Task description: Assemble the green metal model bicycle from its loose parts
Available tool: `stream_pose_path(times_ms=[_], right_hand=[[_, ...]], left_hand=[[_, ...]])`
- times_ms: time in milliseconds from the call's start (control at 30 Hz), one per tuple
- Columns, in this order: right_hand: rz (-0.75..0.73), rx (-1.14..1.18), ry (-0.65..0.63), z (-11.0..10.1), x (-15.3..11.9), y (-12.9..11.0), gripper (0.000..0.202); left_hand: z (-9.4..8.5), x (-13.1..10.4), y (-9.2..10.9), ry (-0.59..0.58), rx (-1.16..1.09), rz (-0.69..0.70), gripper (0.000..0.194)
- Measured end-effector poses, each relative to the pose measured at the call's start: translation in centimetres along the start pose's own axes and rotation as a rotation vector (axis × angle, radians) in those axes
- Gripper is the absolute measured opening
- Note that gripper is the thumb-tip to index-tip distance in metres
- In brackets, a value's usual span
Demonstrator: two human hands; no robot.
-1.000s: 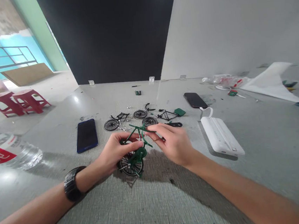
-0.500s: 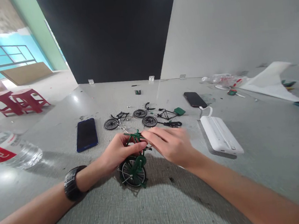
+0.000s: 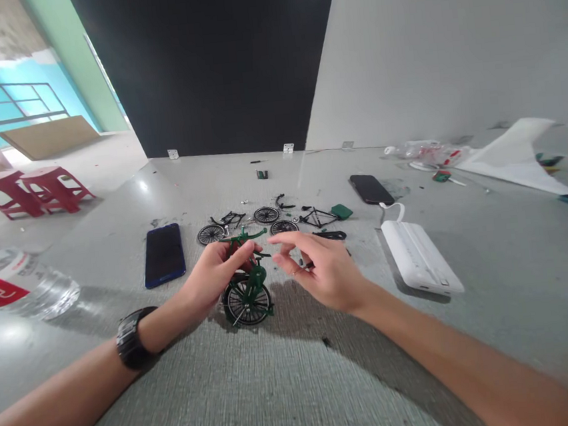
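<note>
A small green model bicycle stands on its rear wheel in front of me, its handlebar up. My left hand is closed around its frame, with the thumb across the near side. The palm and curled fingers hide part of the frame. Just right of the handlebar, my right hand hovers with its index finger stretched out and thumb apart. A small dark bit shows in the gap behind that thumb; whether the hand touches it I cannot tell. Beyond the hands lie a black model bicycle frame and a loose spoked wheel.
A blue phone and a water bottle are on the left. To the right lie a white power bank and a black phone. A tiny dark piece rests near me. A dark panel stands behind.
The bicycle has tipped and shifted slightly upward in view with my left hand. My right hand has drawn back from the handlebar, and its thumb and index finger have parted.
</note>
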State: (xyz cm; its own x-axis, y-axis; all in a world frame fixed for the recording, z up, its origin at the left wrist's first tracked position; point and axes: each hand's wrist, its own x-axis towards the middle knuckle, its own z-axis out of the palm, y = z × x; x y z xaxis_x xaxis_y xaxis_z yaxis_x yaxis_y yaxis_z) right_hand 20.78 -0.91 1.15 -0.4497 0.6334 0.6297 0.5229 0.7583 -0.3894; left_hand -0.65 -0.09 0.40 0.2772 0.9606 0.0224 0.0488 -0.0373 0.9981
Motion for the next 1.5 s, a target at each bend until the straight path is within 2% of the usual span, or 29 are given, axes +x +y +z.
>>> stream_pose_path(times_ms=[267, 433, 567, 667, 800, 867, 933, 1000, 1133, 1300, 1500], right_hand=[[-0.081, -0.004, -0.202, 0.3, -0.3, -0.3, 0.028], [-0.074, 0.009, -0.202, 0.3, -0.3, -0.3, 0.025], [-0.015, 0.008, -0.114, 0.3, -0.4, 0.0, 0.021], [0.053, 0.015, -0.077, 0.4, -0.4, 0.2, 0.021], [0.200, 0.054, 0.041, 0.1, 0.0, 0.2, 0.033], [0.192, 0.042, 0.101, -0.3, 0.2, 0.3, 0.028], [0.121, 0.011, 0.122, -0.5, 0.3, 0.3, 0.024], [0.053, -0.008, 0.101, -0.6, 0.3, 0.2, 0.025], [-0.004, 0.003, -0.008, -0.2, 0.0, 0.1, 0.032], [-0.059, 0.028, -0.083, 0.4, -0.3, 0.7, 0.030], [0.031, 0.009, -0.139, 0.4, -0.2, 1.4, 0.021]], left_hand=[[-0.2, 0.2, -0.1, 0.032, 0.035, 0.011, 0.037], [-0.3, 0.4, -0.2, 0.069, 0.078, 0.055, 0.036], [-0.5, 0.6, -0.3, 0.094, 0.166, 0.111, 0.036], [-0.7, 0.6, 0.1, 0.058, 0.230, 0.130, 0.032], [-1.2, 0.3, 1.3, -0.006, 0.295, 0.156, 0.025], [-1.7, 0.2, 2.1, -0.017, 0.387, 0.217, 0.024], [-2.0, 0.1, 2.8, -0.020, 0.506, 0.259, 0.021], [-2.2, -0.1, 3.4, -0.041, 0.668, 0.332, 0.015], [-1.6, -0.7, 4.5, -0.193, 0.896, 0.403, 0.016], [-0.4, -0.6, 5.2, -0.226, 1.108, 0.320, 0.017], [0.1, 0.6, 5.9, -0.262, 1.210, 0.239, 0.030]])
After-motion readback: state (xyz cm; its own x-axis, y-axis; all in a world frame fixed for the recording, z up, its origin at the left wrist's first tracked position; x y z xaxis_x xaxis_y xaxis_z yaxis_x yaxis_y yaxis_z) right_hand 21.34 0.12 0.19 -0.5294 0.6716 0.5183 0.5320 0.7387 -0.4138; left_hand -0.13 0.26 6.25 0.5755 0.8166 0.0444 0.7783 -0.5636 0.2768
